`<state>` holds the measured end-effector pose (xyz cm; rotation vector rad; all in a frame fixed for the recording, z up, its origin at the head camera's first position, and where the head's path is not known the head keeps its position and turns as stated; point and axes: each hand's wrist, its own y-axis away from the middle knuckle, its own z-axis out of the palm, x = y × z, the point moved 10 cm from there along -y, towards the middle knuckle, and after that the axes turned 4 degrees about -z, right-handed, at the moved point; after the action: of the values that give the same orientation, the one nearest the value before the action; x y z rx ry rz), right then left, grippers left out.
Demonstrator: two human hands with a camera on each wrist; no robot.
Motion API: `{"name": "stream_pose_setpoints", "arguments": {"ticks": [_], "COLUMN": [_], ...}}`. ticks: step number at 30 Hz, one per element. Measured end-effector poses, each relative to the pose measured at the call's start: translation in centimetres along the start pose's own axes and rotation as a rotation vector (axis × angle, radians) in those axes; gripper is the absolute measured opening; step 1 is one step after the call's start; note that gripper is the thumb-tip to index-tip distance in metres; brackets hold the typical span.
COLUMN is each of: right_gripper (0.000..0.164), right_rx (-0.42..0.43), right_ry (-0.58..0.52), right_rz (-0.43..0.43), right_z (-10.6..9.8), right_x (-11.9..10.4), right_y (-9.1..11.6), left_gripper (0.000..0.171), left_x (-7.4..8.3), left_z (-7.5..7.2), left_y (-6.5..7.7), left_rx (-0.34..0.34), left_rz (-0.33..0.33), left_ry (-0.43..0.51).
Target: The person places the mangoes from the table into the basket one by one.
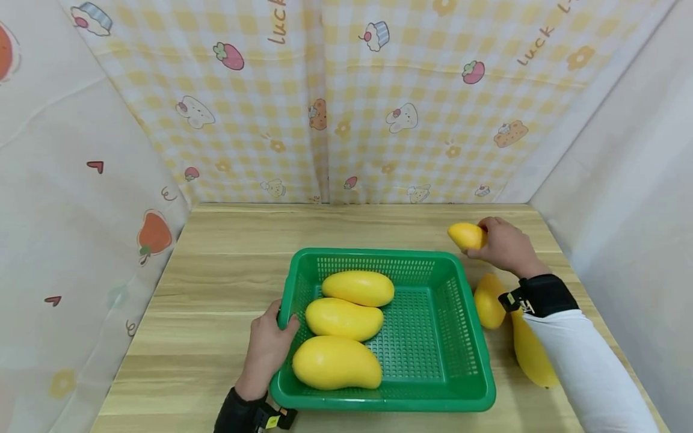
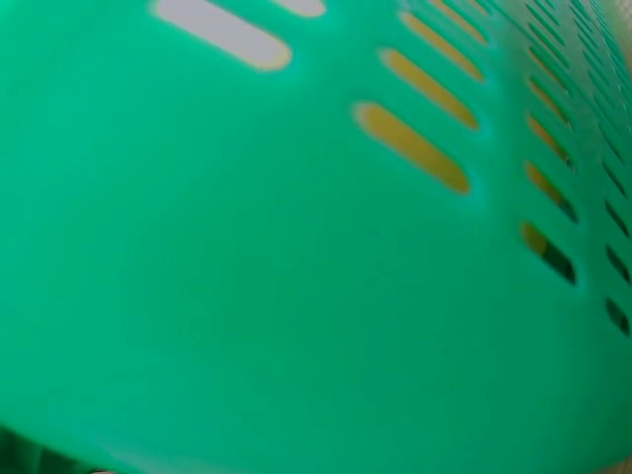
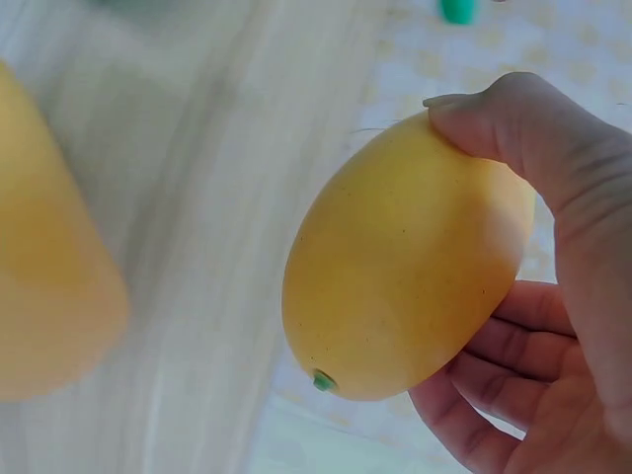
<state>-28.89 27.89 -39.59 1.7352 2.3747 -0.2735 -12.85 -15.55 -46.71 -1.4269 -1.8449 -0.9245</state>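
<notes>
A green plastic basket (image 1: 379, 404) stands on the table, three yellow mangoes lying along its left side: a far one (image 1: 358, 288), a middle one (image 1: 344, 319) and a near one (image 1: 337, 363). My left hand (image 1: 269, 343) grips the basket's left rim, thumb over the edge. In the left wrist view the slotted basket wall (image 2: 257, 257) fills nearly everything, hiding that hand. Beyond the basket's far right corner, my right hand (image 1: 509, 245) holds a smaller mango (image 1: 465, 236) between thumb and fingers. This mango (image 3: 405, 267) shows a green stem spot in the right wrist view.
Right of the basket lie a mango (image 1: 489, 302) close to its wall and a larger mango (image 1: 529, 355), partly covered by my right forearm. The wooden tabletop (image 1: 216, 288) meets a checked cloth (image 1: 352, 144) at the back, with pale cloths hanging on both sides.
</notes>
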Motion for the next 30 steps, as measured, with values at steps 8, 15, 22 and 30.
{"name": "stream_pose_setpoints", "arguments": {"ticks": [8,15,22,30], "right_gripper": [0.074,0.070,0.065,0.066], "right_rx": [0.017,0.039,0.052,0.002], "right_ry": [0.016,-0.004,-0.004,0.062], "right_rz": [-0.027,-0.096,-0.169,-0.241], "right_z": [-1.7,-2.3,-2.4,-0.9], "right_x": [-1.9,-5.0,-8.2,-11.2], "right_y": [0.7,1.5,2.2,2.8], "left_gripper": [0.037,0.037,0.038,0.038], "left_x": [0.2,-0.1,-0.1,0.1], "left_z": [0.0,-0.2,0.1,0.0], "left_y": [-0.1,0.0,0.0,-0.3], "left_rx": [0.011,0.003,-0.008,0.010], "left_rz": [0.020,0.010,0.015,0.037], "left_ry": [-0.012,0.015,0.021,0.014]}}
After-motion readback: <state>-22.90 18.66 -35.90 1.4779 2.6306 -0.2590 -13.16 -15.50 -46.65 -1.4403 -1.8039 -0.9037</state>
